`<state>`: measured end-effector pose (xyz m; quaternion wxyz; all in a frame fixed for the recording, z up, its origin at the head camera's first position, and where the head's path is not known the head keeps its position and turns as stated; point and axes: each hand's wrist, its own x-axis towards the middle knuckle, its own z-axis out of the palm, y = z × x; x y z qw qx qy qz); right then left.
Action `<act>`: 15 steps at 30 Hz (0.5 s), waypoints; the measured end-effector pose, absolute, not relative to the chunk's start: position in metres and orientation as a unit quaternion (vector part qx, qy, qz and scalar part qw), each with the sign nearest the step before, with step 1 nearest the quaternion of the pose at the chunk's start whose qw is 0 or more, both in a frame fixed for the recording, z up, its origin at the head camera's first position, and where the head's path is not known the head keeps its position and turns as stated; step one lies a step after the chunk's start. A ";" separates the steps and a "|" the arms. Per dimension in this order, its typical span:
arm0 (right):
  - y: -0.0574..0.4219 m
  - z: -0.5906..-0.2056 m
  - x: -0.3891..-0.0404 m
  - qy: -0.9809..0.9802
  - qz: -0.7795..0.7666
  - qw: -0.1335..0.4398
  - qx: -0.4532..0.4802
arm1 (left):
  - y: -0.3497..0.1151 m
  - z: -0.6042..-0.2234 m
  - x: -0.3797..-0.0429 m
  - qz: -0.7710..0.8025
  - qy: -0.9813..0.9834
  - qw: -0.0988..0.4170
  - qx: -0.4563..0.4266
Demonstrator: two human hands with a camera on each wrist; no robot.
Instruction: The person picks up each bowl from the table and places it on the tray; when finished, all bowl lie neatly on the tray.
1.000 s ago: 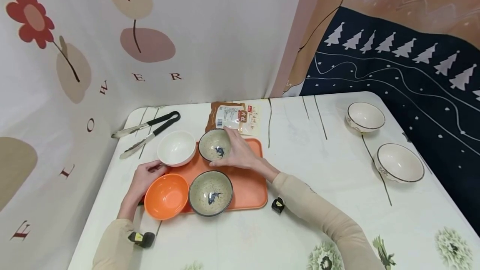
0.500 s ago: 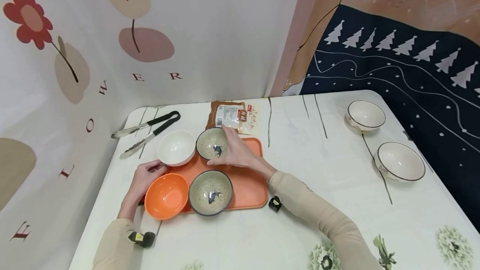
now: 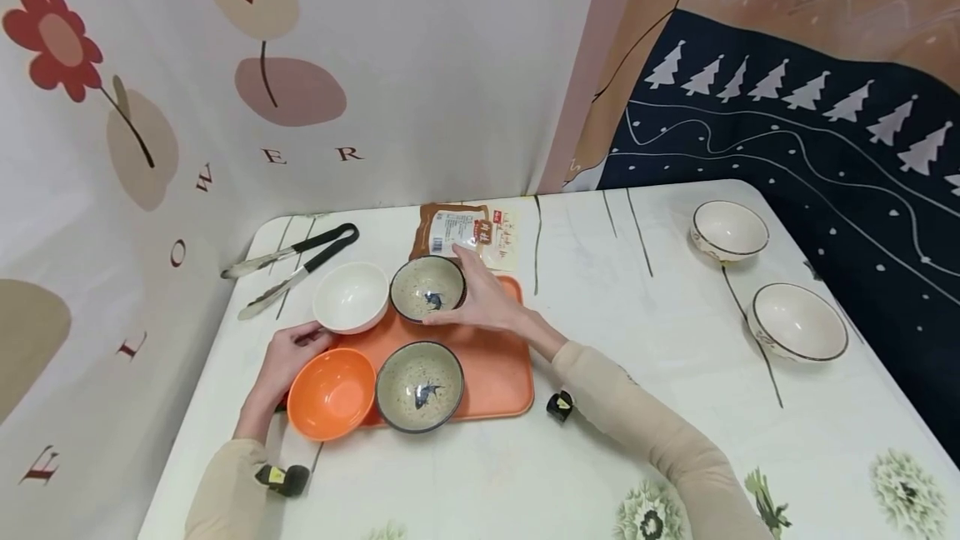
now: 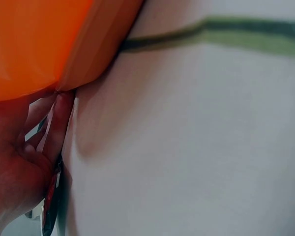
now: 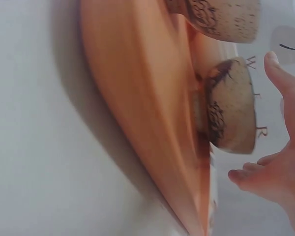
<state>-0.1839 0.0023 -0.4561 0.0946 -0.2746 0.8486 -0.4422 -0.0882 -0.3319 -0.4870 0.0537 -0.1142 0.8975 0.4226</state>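
In the head view an orange tray bears a white bowl, an orange bowl and two speckled bowls with blue fish inside. My left hand grips the tray's left edge between the white and orange bowls; the orange bowl hides part of its fingers in the left wrist view. At the far speckled bowl, my right hand is spread along the right side. The right wrist view shows its thumb and fingers apart from that bowl. The near speckled bowl stands in front.
Black-handled tongs lie at the back left. Behind the tray is a brown and clear food packet. Two cream bowls with dark rims, one farther back and one nearer, stand at the table's right side. Something red and dark lies under my left hand.
The far speckled bowl has shifted slightly left, closer to the white bowl. My right hand has let go of it and drawn slightly right. My left hand stays in place.
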 end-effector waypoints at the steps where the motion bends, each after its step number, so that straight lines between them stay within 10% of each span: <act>1: 0.006 -0.454 -0.184 0.849 -0.443 0.093 -0.273 | -0.332 -0.487 -0.088 0.423 0.898 0.053 -0.111; 15: 0.059 -0.431 -0.187 0.858 -0.451 0.071 -0.235 | -0.330 -0.484 -0.088 0.421 0.897 0.066 -0.115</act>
